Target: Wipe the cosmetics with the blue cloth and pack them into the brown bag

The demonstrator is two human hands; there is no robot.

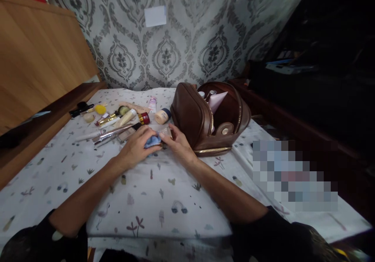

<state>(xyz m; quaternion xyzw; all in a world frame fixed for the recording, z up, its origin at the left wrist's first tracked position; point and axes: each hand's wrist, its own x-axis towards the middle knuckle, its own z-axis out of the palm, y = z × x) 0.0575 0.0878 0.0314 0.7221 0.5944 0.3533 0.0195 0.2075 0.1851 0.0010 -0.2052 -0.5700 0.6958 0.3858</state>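
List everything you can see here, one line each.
sheet: one, white with small prints, under everything
wall: one, grey patterned, at the back
paper: one, white, on the wall
bag: one, brown, open, on the sheet
tube: one, pink, standing in the bag
jar: one, red, left of the bag
pot: one, cream with dark lid, beside the jar
sponge: one, yellow, far left on the sheet
cloth: one, blue, before the bag
left hand: one, closed over the cloth
right hand: one, fingertips touching the cloth

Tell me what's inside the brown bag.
Inside the brown bag, a pale pink tube and two capped containers poke out. The front wall hides their lower parts and anything deeper.
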